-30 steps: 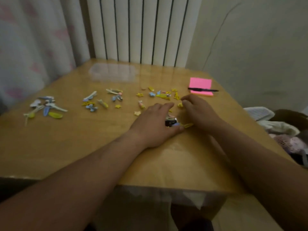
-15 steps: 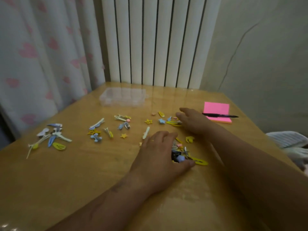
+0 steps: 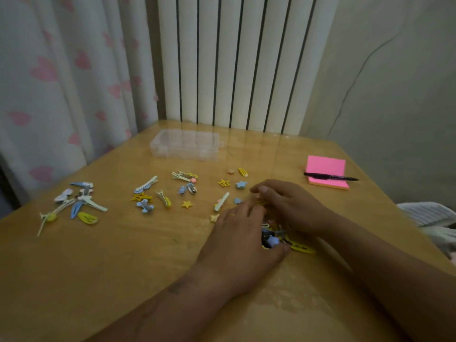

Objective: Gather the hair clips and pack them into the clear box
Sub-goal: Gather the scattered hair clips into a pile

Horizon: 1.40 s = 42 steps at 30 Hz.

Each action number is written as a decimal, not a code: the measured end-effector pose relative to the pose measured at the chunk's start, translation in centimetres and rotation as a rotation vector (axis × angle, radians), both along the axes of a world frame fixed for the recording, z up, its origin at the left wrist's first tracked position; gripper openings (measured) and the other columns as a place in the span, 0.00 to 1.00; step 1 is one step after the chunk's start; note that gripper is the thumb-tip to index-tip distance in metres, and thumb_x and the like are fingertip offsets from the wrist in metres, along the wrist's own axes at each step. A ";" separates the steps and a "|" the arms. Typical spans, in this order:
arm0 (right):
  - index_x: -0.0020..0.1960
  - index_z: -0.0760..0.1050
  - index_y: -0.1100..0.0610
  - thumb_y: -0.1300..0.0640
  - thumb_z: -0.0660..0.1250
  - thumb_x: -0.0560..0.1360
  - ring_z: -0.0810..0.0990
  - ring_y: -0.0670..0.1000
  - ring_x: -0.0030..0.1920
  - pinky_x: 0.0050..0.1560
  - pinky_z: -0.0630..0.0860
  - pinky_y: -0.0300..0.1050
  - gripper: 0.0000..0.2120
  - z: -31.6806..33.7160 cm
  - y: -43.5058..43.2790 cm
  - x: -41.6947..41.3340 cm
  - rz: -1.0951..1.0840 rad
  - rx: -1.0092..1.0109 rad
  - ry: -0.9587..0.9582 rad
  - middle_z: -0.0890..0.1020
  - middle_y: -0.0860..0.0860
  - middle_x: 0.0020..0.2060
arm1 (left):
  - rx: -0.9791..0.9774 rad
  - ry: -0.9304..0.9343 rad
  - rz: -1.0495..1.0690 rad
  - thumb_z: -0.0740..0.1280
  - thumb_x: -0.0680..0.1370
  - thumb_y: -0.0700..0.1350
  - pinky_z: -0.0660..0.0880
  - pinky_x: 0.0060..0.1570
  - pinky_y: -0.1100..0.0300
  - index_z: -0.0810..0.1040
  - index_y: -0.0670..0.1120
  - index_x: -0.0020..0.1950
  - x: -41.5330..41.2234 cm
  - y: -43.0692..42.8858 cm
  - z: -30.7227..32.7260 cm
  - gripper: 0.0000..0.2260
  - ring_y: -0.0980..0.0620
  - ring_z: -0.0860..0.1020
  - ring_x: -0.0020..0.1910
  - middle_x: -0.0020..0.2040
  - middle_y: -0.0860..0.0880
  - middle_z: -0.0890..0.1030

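A small heap of hair clips (image 3: 274,239) lies on the tabletop (image 3: 123,267) between two hands. The left hand (image 3: 237,240) cups it, fingers bent and close together, thumb touching the near side. The right hand (image 3: 291,208) covers the far side with bent fingers; I cannot tell if they pinch any. Loose clips (image 3: 145,201) lie scattered to the left. The clear box (image 3: 185,145) sits near the far edge, well apart. A pen (image 3: 330,177) lies on a pink notepad (image 3: 325,166).

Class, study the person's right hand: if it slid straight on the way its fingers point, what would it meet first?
Probably the blue star clip, just beyond the right hand; the yellow crown clip lies next, though depth is hard to judge.
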State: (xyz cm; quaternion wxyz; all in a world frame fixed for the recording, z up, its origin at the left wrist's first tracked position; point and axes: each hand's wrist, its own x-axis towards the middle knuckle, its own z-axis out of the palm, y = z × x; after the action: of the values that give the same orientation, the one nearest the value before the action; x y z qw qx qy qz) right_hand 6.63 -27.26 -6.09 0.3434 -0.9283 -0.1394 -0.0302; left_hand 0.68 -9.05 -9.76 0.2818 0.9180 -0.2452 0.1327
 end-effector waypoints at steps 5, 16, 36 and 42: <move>0.75 0.75 0.54 0.49 0.56 0.87 0.75 0.52 0.70 0.68 0.70 0.48 0.20 0.0 1.1 6.4 -0.131 -0.131 -0.044 0.78 0.51 0.71 | 0.009 -0.030 0.040 0.65 0.75 0.71 0.59 0.79 0.51 0.70 0.55 0.70 0.0 0.1 0.2 0.29 0.54 0.63 0.73 0.70 0.56 0.68; 0.77 0.73 0.52 0.43 0.54 0.87 0.72 0.53 0.75 0.75 0.66 0.49 0.23 0.6 5.3 8.9 0.078 -0.365 0.092 0.75 0.51 0.75 | -0.051 -0.013 0.052 0.68 0.74 0.66 0.59 0.79 0.47 0.71 0.55 0.68 0.3 0.3 0.4 0.26 0.53 0.67 0.70 0.66 0.56 0.70; 0.69 0.79 0.51 0.45 0.55 0.88 0.78 0.51 0.65 0.63 0.71 0.46 0.19 -1.2 -0.4 -1.9 -0.130 -0.130 0.007 0.81 0.48 0.65 | -0.275 0.196 0.116 0.66 0.75 0.63 0.70 0.68 0.55 0.70 0.55 0.74 0.2 1.1 1.6 0.29 0.56 0.71 0.67 0.70 0.56 0.69; 0.78 0.72 0.51 0.45 0.54 0.88 0.71 0.49 0.74 0.67 0.62 0.37 0.22 -0.8 -0.4 -0.7 -0.128 -0.122 -0.043 0.74 0.48 0.75 | -0.287 0.352 0.156 0.60 0.84 0.51 0.69 0.64 0.54 0.68 0.49 0.78 4.7 1.9 3.9 0.21 0.50 0.71 0.70 0.77 0.49 0.68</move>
State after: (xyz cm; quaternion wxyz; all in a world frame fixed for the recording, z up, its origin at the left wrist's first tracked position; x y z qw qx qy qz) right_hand 5.91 -27.70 -6.93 0.2807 -0.9536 -0.0888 -0.0634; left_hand 5.37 -7.13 -5.81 0.4367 0.8937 -0.0994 0.0253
